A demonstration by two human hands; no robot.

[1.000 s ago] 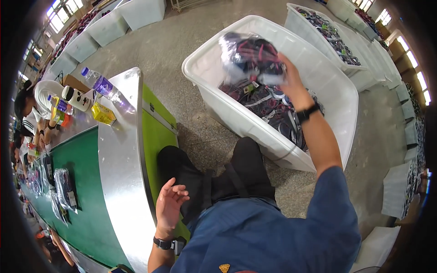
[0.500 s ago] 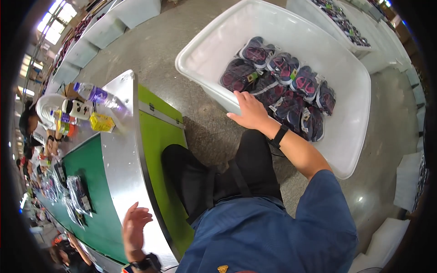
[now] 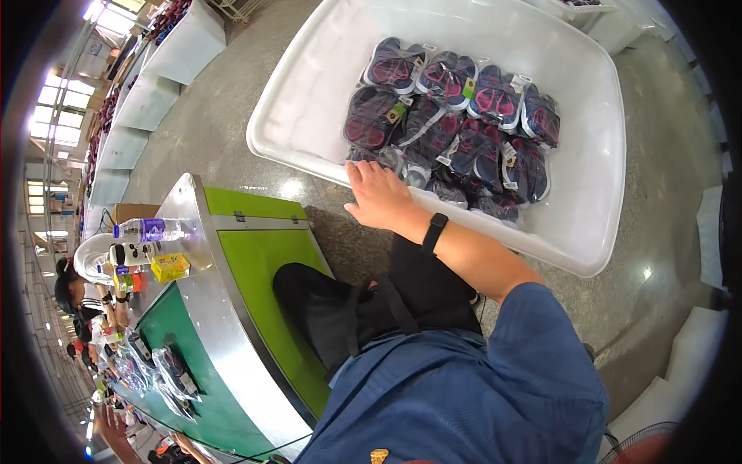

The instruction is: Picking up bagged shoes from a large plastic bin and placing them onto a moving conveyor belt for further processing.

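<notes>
Right hand [image 3: 379, 195]: and it is empty now, laid at the near rim of the bin, centre of the frame; a second ago a clear bag of shoes was held in it above the pile.
Fingers [image 3: 369, 179]: loosely spread, closed on nothing, their tips brought over the rim.
White bin [image 3: 591, 166]: brought larger into view across the upper middle and right as the view has been swung left.
Bagged shoes [image 3: 495, 100]: found in the bin, dark with pink, laid in rough rows, with bare floor left around them; the lower ones are partly hidden by the near rim. By the emptied hand, the setting-down of that bag is judged finished.
Left hand: last seen over the metal border [image 3: 224, 309], now gone from there; a blurred hand [image 3: 111, 424] is caught at the lower left, but whose it is cannot be told, so its grip cannot be either.
Green surface [image 3: 224, 398]: more bagged packs [image 3: 175, 373] are seen lying there, lower left, untouched by the right hand.
Drinks corner: a clear bottle [image 3: 153, 230] and a yellow carton [image 3: 170, 267] are left standing or lying above the green.
</notes>
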